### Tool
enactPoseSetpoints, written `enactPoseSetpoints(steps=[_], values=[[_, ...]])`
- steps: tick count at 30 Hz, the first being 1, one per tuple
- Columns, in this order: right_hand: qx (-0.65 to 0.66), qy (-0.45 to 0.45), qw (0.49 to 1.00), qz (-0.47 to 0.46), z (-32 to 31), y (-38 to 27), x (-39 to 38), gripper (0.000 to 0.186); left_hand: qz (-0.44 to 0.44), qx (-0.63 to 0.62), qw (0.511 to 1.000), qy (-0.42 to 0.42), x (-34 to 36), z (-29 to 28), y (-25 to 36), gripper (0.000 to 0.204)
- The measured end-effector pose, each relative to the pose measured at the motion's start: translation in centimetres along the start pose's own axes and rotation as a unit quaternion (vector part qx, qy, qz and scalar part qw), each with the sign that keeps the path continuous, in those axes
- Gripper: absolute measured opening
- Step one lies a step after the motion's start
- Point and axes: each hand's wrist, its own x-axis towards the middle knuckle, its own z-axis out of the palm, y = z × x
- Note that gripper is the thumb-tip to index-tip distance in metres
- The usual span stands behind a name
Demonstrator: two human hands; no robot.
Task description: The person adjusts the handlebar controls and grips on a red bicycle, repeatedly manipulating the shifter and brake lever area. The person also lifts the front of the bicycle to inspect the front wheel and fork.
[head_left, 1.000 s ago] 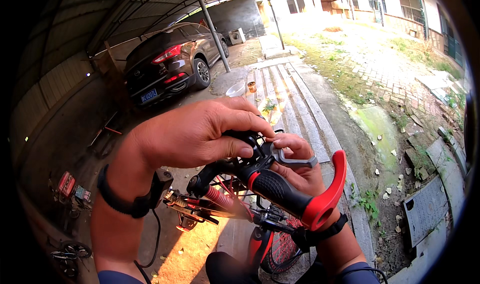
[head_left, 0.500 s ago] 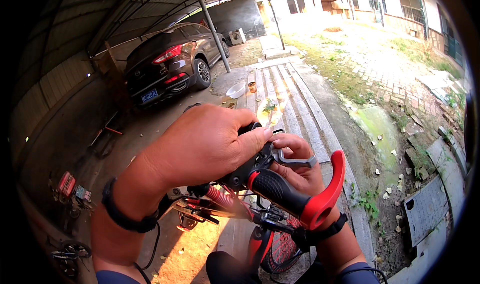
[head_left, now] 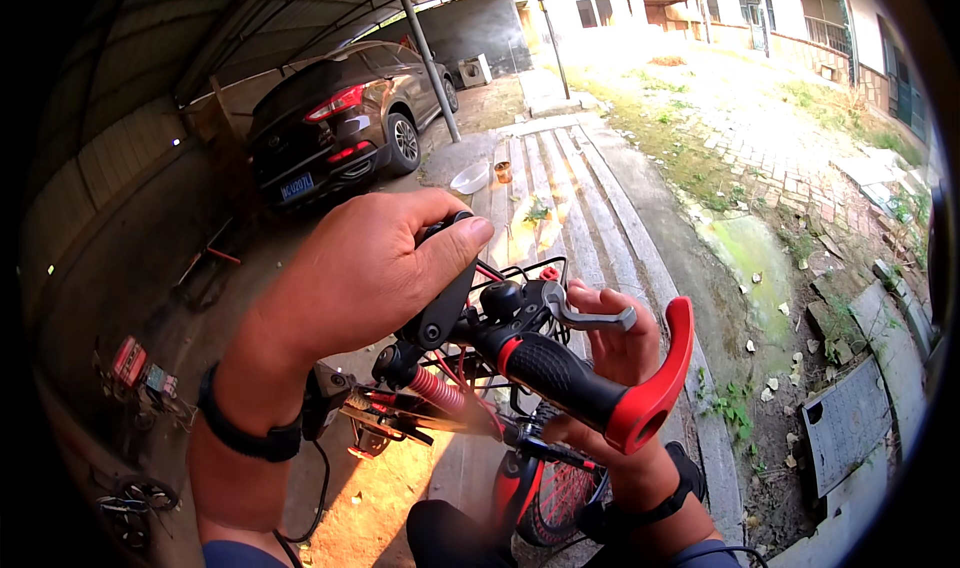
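A bicycle stands in front of me. Its handlebar has a black grip (head_left: pixel 550 373) with a hooked red bar end (head_left: pixel 670 383). My left hand (head_left: pixel 365 273) is closed around an elongated black handlebar part (head_left: pixel 440 313), which shows a round bolt at its lower end; the fingers' far side is hidden. Behind the grip, my right hand (head_left: pixel 630 353) has its fingers spread, close to the grey brake lever (head_left: pixel 590 318) but apparently not wrapped round it. The grip partly covers that hand. Below sit a red coil spring (head_left: pixel 437 388) and a spoked wheel (head_left: pixel 560 493).
A dark car (head_left: pixel 340 118) is parked under the roof, behind a metal post (head_left: pixel 428 58). Long stone slabs (head_left: pixel 590 203) run ahead, bearing a white basin (head_left: pixel 470 178) and a small brown can (head_left: pixel 503 172). A grey panel (head_left: pixel 848 423) lies at the right.
My right hand has come off the brake lever area, dropping lower with its fingers opening. My left hand has shifted left and up, uncovering the handlebar's middle and the black part in its grasp.
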Motion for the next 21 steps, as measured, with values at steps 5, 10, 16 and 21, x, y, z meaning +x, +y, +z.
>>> enactPoseSetpoints(steps=[5,10,16,21], values=[[-0.086,0.062,0.994,0.019,1.3,-0.8,-0.6,0.085,-0.015,-0.031,0.999,-0.002,-0.8,0.0,-0.2,0.028],[-0.105,0.090,0.990,-0.025,2.1,-0.1,-0.4,0.072,-0.009,-0.034,0.999,0.019,-1.6,-0.2,-0.7,0.028],[-0.063,0.094,0.994,-0.009,1.8,0.3,-0.8,0.082,-0.014,-0.065,0.998,0.005,-1.9,-0.2,-0.4,0.027],[0.032,0.105,0.994,0.018,2.2,-0.6,-0.1,0.102,0.060,-0.068,0.996,-0.004,-1.3,0.8,-0.8,0.025]])
